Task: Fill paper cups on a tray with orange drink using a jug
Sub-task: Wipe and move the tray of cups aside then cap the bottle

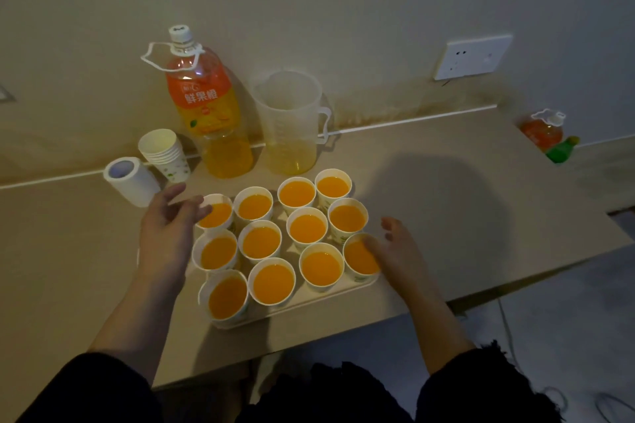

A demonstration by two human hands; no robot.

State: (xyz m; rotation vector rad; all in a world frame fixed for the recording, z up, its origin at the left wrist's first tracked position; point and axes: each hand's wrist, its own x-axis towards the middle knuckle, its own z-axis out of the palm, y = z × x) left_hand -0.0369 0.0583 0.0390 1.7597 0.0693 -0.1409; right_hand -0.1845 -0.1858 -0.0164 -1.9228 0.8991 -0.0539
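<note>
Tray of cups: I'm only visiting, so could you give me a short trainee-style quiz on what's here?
1. How many cups stand on the tray, and how many of them hold orange drink?
2. True or false: the jug is full to the brim.
3. What stands just left of the jug? A) a bottle B) a kettle C) a bowl

Key
1. Twelve cups, and all twelve hold drink.
2. False: there is drink only near the bottom of the jug.
3. A
</note>
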